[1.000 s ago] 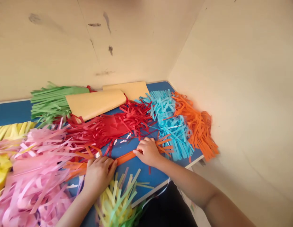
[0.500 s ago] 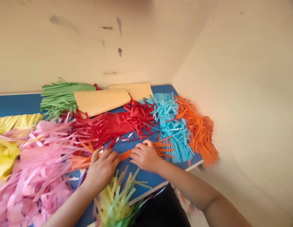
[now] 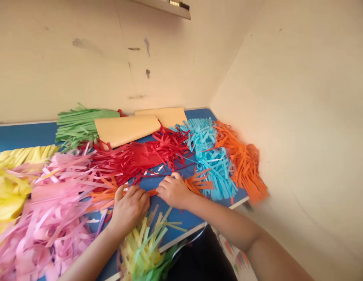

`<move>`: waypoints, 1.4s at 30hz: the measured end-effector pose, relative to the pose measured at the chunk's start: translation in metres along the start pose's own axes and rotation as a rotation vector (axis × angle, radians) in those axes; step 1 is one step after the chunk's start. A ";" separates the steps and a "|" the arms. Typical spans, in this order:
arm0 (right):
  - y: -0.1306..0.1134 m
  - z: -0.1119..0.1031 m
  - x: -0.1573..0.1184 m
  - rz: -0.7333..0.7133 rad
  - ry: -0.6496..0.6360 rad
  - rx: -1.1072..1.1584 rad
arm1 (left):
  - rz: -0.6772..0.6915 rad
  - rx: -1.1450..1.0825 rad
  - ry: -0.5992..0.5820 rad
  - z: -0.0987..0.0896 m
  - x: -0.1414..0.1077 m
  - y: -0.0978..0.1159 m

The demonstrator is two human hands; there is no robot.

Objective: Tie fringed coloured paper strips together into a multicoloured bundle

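Between my two hands runs a narrow orange fringed paper strip [image 3: 152,192], its cut ends fanning out to the left and right over the blue table [image 3: 181,223]. My left hand [image 3: 131,206] is closed on the strip's left part, fingers curled and knuckles up. Gripping the right part is my right hand [image 3: 174,190], its fingers bent around the middle of the strip. The fingertips are partly hidden under both hands. Just beyond them lies red fringed paper [image 3: 146,154], and light blue fringe [image 3: 218,171] rests right of my right hand.
Pink fringe [image 3: 56,195] and yellow fringe [image 3: 11,191] cover the left side. Green fringe [image 3: 75,128] and folded tan paper [image 3: 127,128] lie at the back. Orange fringe [image 3: 248,169] hangs over the right edge by the wall. Yellow-green strips [image 3: 146,242] lie at the front. A shelf [image 3: 169,8] juts out above.
The hands have come slightly closer together, and less of the orange strip shows between them. The view has tilted up a little, bringing the shelf in.
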State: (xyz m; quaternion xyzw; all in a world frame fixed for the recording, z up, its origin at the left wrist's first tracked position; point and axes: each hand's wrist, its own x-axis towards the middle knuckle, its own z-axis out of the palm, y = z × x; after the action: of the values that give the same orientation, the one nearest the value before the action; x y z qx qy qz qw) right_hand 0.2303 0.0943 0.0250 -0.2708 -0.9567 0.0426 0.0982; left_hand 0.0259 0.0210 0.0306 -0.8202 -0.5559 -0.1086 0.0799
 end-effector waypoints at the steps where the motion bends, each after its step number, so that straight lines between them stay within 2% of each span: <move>1: 0.004 0.002 -0.003 0.016 -0.002 0.005 | 0.001 -0.013 0.004 0.000 -0.003 -0.002; 6: 0.034 0.005 -0.016 0.146 0.009 0.156 | -0.068 -0.199 -0.016 0.008 -0.015 -0.015; 9: 0.040 0.001 -0.014 0.212 -0.034 0.215 | -0.141 -0.277 -0.017 0.015 -0.016 -0.017; 13: 0.036 -0.003 -0.004 0.290 -0.078 0.202 | -0.206 -0.225 -0.043 0.018 -0.011 -0.013; 18: 0.034 -0.004 0.000 0.338 -0.095 0.192 | -0.231 -0.127 -0.110 0.013 -0.002 -0.013; 20: 0.033 -0.004 -0.002 0.292 -0.041 0.160 | -0.204 -0.105 -0.069 0.010 -0.002 -0.014; 25: 0.026 -0.001 -0.006 -0.095 0.099 0.045 | 0.028 -0.086 0.046 0.002 -0.002 -0.008; 27: 0.025 0.003 -0.004 -0.167 0.122 0.006 | 0.050 -0.081 0.074 0.002 0.000 -0.003; 30: 0.024 0.008 0.003 -0.179 0.109 -0.067 | 0.035 -0.066 0.118 0.004 0.004 0.003; 35: 0.013 0.006 0.011 -0.088 0.137 -0.028 | 0.010 -0.030 0.179 0.008 0.008 0.005; 39: -0.002 0.009 0.008 -0.124 0.222 -0.084 | 0.027 -0.033 0.191 0.010 0.001 0.003; 42: 0.005 0.014 -0.001 -0.110 0.252 -0.094 | 0.064 -0.037 0.194 0.012 -0.010 -0.001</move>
State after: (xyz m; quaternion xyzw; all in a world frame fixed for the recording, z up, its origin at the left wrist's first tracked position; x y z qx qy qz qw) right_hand 0.2310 0.0973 0.0105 -0.2256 -0.9510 -0.0419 0.2071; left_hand 0.0225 0.0155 0.0167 -0.8245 -0.5169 -0.1954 0.1218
